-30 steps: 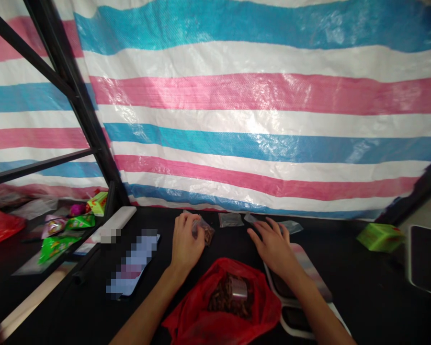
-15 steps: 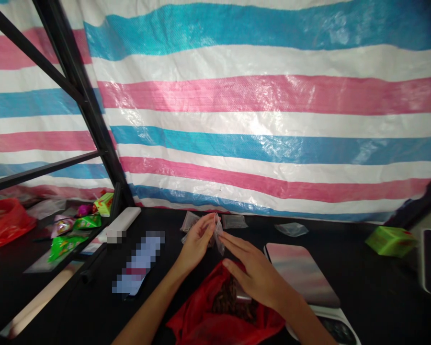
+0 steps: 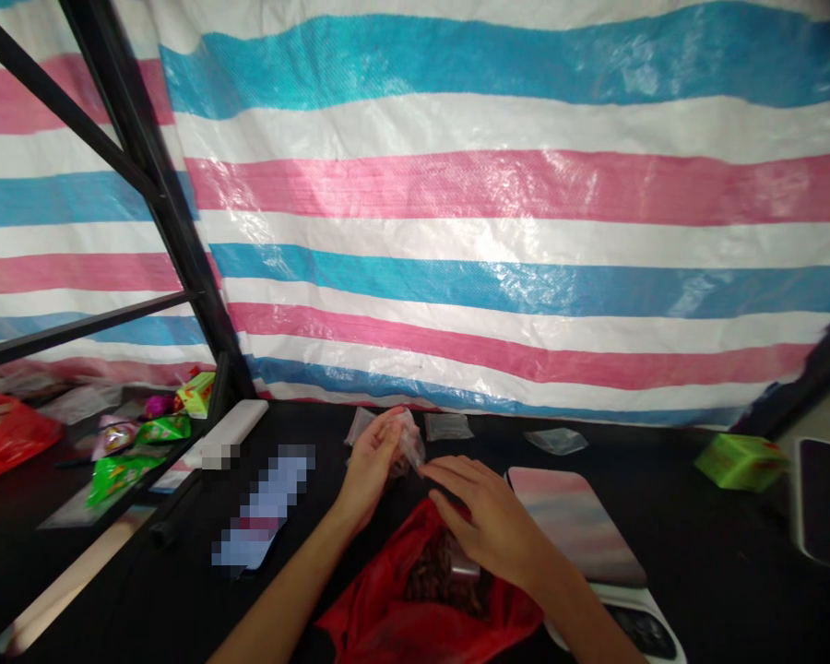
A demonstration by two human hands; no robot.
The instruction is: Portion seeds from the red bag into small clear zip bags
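My left hand [image 3: 368, 468] is raised above the black table and pinches a small transparent plastic bag [image 3: 410, 445] with a little brown content at its bottom. My right hand [image 3: 489, 524] reaches in from the right, its fingers spread and its index fingertip at the lower edge of that bag. Under my right hand lies a red plastic bag [image 3: 370, 629], open, holding a heap of dried brown strips [image 3: 437, 581]. Its rim partly hides under my right palm.
Two transparent bags [image 3: 360, 426] [image 3: 448, 426] and a third [image 3: 555, 441] lie at the table's far edge. A flat scale [image 3: 573, 521] sits to the right, a pixelated phone [image 3: 266, 507] and white power bank [image 3: 231, 422] to the left. A green box [image 3: 740, 462] stands further right.
My hands have come together, the left lifting the small bag off the table and the right moving left from over the scale to the bag. Between the last two views little has moved.
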